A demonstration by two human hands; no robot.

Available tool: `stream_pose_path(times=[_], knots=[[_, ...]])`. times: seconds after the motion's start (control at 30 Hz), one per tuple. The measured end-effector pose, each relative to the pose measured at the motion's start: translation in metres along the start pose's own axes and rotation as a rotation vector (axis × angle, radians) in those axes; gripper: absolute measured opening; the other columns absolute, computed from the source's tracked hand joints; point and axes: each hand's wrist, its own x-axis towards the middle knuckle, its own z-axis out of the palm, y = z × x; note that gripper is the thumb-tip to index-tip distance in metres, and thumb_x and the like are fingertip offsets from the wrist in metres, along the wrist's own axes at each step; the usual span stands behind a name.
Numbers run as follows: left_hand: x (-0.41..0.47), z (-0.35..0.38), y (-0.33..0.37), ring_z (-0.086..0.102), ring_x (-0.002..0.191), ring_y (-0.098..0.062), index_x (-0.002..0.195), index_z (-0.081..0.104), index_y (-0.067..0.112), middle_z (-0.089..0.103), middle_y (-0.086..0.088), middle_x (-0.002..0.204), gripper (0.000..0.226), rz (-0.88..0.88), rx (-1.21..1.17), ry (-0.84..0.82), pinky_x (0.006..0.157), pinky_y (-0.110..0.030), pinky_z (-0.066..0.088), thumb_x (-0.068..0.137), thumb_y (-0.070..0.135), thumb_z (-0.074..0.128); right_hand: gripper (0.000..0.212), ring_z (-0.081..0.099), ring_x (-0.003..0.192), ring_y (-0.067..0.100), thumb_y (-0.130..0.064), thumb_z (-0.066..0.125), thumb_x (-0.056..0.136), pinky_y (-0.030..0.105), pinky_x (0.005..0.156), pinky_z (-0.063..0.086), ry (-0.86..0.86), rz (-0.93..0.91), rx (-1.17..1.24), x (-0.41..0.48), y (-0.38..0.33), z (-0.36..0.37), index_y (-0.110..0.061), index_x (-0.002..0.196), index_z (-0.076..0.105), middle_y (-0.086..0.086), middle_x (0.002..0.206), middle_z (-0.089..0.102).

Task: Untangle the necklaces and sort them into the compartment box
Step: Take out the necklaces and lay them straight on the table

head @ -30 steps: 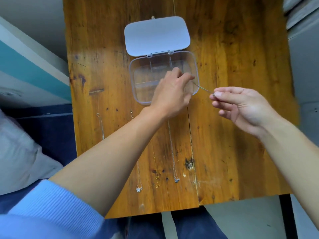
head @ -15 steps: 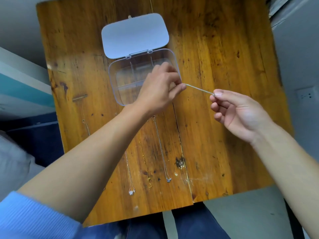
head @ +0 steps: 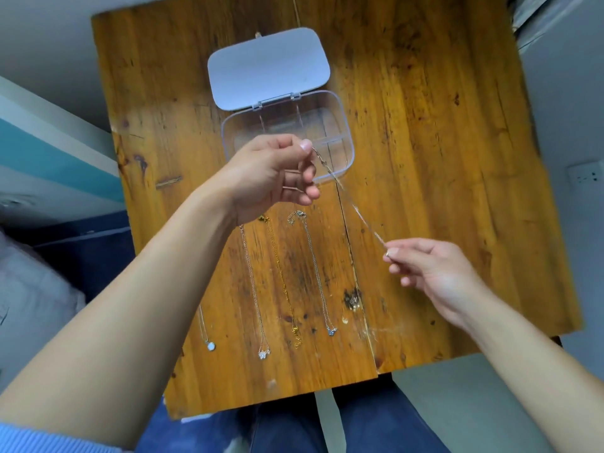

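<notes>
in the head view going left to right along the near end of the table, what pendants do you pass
pale round pendant → white pendant → gold pendant → blue pendant

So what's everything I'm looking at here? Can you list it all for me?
table: one, orange-brown wood, fills the middle of the view
compartment box: one, clear plastic, far middle of the table
lid: one, pale grey-white, open flat behind the box
held necklace: one, thin silvery chain, stretched in the air between both hands
laid-out necklaces: four, three pale and one gold, side by side on the near table, leftmost partly behind the left arm
wall socket: one, white, right edge
left hand: pinches the chain's far end, over the box
right hand: pinches its near end
</notes>
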Motion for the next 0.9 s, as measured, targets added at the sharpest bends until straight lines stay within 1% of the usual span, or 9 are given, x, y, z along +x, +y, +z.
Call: stream_pose_path(times=[0.07, 0.17, 0.23, 0.3, 0.37, 0.47, 0.6, 0.67, 0.9], knots=[[0.002, 0.006, -0.01, 0.06, 0.053, -0.019, 0.087, 0.057, 0.006, 0.055, -0.008, 0.065, 0.017, 0.003, 0.125, 0.1, 0.05, -0.026, 0.051, 0.1, 0.011, 0.048, 0.008, 0.067, 0.064, 0.008, -0.006, 0.071, 0.084, 0.018, 0.05, 0.05, 0.004, 0.007, -0.102, -0.011, 0.02, 0.004, -0.01, 0.089, 0.076, 0.007, 0.078, 0.077], [0.008, 0.018, -0.028, 0.06, 0.049, -0.021, 0.087, 0.064, -0.001, 0.06, -0.009, 0.063, 0.019, 0.053, 0.475, 0.259, 0.047, -0.027, 0.048, 0.097, 0.013, 0.055, 0.005, 0.067, 0.06, 0.006, -0.008, 0.075, 0.081, 0.014, 0.05, 0.05, -0.009, 0.004, -0.228, -0.027, 0.048, 0.011, -0.013, 0.082, 0.076, 0.004, 0.071, 0.076], [0.012, 0.026, -0.039, 0.065, 0.054, -0.025, 0.084, 0.068, 0.002, 0.067, -0.01, 0.065, 0.02, 0.114, 0.708, 0.313, 0.053, -0.029, 0.051, 0.094, 0.017, 0.06, 0.005, 0.066, 0.057, 0.007, -0.01, 0.077, 0.079, 0.014, 0.048, 0.048, -0.014, 0.003, -0.298, -0.034, 0.063, 0.016, -0.014, 0.078, 0.075, 0.004, 0.064, 0.074], [0.015, 0.031, -0.049, 0.068, 0.064, -0.029, 0.084, 0.072, 0.005, 0.071, -0.012, 0.072, 0.018, 0.156, 0.854, 0.346, 0.065, -0.036, 0.057, 0.091, 0.019, 0.062, 0.006, 0.065, 0.055, 0.007, -0.014, 0.078, 0.079, 0.014, 0.049, 0.047, -0.004, -0.007, -0.387, -0.038, 0.075, 0.021, -0.016, 0.075, 0.074, 0.003, 0.061, 0.072], [0.019, 0.035, -0.06, 0.068, 0.074, -0.031, 0.088, 0.074, 0.009, 0.073, -0.012, 0.081, 0.016, 0.164, 0.914, 0.375, 0.071, -0.042, 0.058, 0.09, 0.021, 0.063, 0.009, 0.066, 0.054, 0.007, -0.019, 0.079, 0.079, 0.02, 0.055, 0.05, 0.031, -0.034, -0.49, -0.039, 0.082, 0.024, -0.019, 0.072, 0.073, 0.001, 0.061, 0.072], [0.025, 0.042, -0.075, 0.067, 0.081, -0.032, 0.092, 0.073, 0.013, 0.073, -0.01, 0.085, 0.016, 0.153, 0.971, 0.411, 0.074, -0.042, 0.056, 0.09, 0.024, 0.062, 0.015, 0.067, 0.057, 0.008, -0.029, 0.078, 0.078, 0.028, 0.062, 0.056, 0.084, -0.089, -0.658, -0.038, 0.088, 0.026, -0.024, 0.067, 0.07, -0.005, 0.058, 0.07], [0.033, 0.043, -0.087, 0.065, 0.083, -0.029, 0.092, 0.071, 0.018, 0.072, -0.005, 0.085, 0.013, 0.175, 1.023, 0.493, 0.065, -0.034, 0.043, 0.089, 0.027, 0.062, 0.022, 0.065, 0.058, 0.008, -0.04, 0.077, 0.078, 0.031, 0.063, 0.057, 0.12, -0.139, -0.806, -0.036, 0.091, 0.028, -0.027, 0.064, 0.065, -0.008, 0.054, 0.066], [0.036, 0.042, -0.089, 0.065, 0.083, -0.028, 0.089, 0.07, 0.019, 0.072, -0.004, 0.083, 0.011, 0.169, 1.032, 0.512, 0.064, -0.033, 0.04, 0.088, 0.028, 0.063, 0.027, 0.064, 0.058, 0.007, -0.044, 0.076, 0.077, 0.032, 0.064, 0.057, 0.144, -0.149, -0.855, -0.034, 0.092, 0.029, -0.026, 0.063, 0.063, -0.01, 0.052, 0.065], [0.027, 0.037, -0.085, 0.065, 0.083, -0.029, 0.086, 0.068, 0.019, 0.071, -0.004, 0.079, 0.019, 0.166, 0.963, 0.493, 0.07, -0.038, 0.052, 0.085, 0.038, 0.067, 0.026, 0.061, 0.059, 0.006, -0.046, 0.077, 0.076, 0.032, 0.064, 0.055, 0.154, -0.162, -0.908, -0.034, 0.087, 0.029, -0.027, 0.066, 0.062, -0.012, 0.051, 0.062]])
